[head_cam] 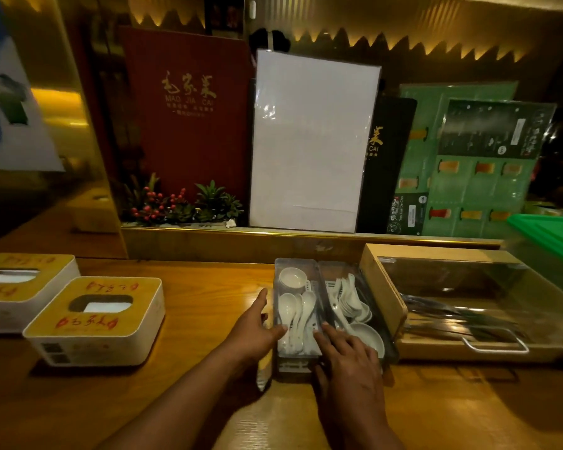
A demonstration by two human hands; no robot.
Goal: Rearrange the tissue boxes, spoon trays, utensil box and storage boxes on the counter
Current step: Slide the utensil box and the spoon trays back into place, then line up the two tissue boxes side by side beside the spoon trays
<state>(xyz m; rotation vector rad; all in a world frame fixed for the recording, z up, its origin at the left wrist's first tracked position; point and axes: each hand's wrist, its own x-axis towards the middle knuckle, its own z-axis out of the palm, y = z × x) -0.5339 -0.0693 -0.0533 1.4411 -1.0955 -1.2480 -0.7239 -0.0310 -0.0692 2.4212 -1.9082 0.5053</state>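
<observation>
Two clear spoon trays stand side by side at the middle of the wooden counter [208, 401]. The left spoon tray [294, 266] holds white spoons and a small bowl. My left hand [252, 329] presses flat against its left wall, thumb over the rim. My right hand [348, 358] rests on the near rim between it and the right spoon tray [335, 267]. Right of them sits the wooden utensil box [381, 287] under a clear lid. Two white tissue boxes with wooden tops lie at the left: the near tissue box [98, 319] and the far tissue box [17, 290].
A raised ledge [208, 238] runs behind the counter with a red menu [189, 108], a white laminated sheet [309, 141], a green menu [468, 183] and a small plant [182, 203]. A green-lidded storage box [553, 235] stands at the far right.
</observation>
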